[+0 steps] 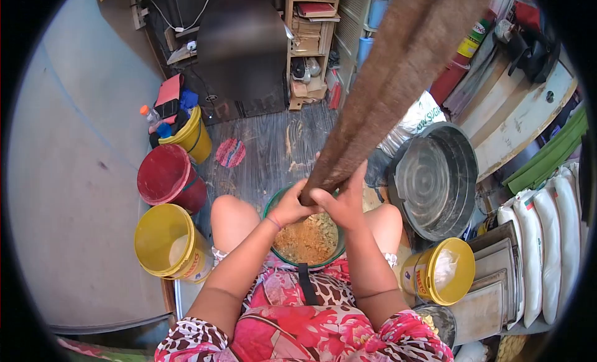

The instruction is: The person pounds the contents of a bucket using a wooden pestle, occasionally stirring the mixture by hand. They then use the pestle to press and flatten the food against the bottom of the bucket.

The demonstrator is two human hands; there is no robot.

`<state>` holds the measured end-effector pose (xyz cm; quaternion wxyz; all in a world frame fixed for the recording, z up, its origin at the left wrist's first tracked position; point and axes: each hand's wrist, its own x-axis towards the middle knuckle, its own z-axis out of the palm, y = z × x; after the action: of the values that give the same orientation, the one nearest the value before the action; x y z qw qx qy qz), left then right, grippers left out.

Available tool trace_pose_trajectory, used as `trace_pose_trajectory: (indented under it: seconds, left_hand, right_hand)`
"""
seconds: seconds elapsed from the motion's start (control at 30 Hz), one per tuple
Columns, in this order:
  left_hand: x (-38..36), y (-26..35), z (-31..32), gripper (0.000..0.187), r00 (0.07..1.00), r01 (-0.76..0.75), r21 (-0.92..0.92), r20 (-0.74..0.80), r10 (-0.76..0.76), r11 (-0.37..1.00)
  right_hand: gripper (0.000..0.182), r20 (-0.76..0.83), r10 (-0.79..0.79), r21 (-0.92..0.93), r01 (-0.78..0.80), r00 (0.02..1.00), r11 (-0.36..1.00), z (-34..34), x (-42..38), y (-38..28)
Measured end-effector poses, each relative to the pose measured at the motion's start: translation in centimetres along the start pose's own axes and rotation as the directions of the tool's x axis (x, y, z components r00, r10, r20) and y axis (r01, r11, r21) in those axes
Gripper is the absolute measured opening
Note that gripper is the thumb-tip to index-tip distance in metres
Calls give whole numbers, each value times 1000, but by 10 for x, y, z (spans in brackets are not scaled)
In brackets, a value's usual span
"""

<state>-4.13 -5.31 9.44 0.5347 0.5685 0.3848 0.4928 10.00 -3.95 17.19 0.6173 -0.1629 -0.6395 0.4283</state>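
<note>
A thick brown wooden pole slants from the upper right down over a green-rimmed bowl between my knees. Crumbly yellow and orange-brown food lies in the bowl. My left hand and my right hand are both wrapped round the lower part of the pole, close together above the bowl. The pole's bottom end is near the food; whether it touches is hard to tell.
To the left are a red bucket and yellow buckets. A large black basin, another yellow bucket, trays and white sacks stand to the right. A shelf is ahead.
</note>
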Motion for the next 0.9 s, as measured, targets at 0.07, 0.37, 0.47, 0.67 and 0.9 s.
trace_pose_trajectory:
  seconds: [0.07,0.37,0.47,0.67,0.9]
  left_hand:
    - [-1,-12,3,67,986,161,75,41,-165,984]
    - [39,138,48,66,873,-480,213,208,441,851]
    - [63,224,66,72,813,-575,374,160,560,728]
    - [79,228,83,65,810,-560,408,84,581,722]
    - [55,-67,21,69,999,48,342,-24,-42,939]
  right_hand:
    - [78,-254,-112,-343,19,961,939,12,-3,-1]
    - [65,-319,-207,-219,140,925,966,-7,95,-136]
    - [33,-166,-503,-259,454,848,852,-19,171,-193]
    - [27,-54,-370,-166,357,927,919,-36,184,-201]
    - [58,-331,-63,-211,-9,941,977,-35,22,73]
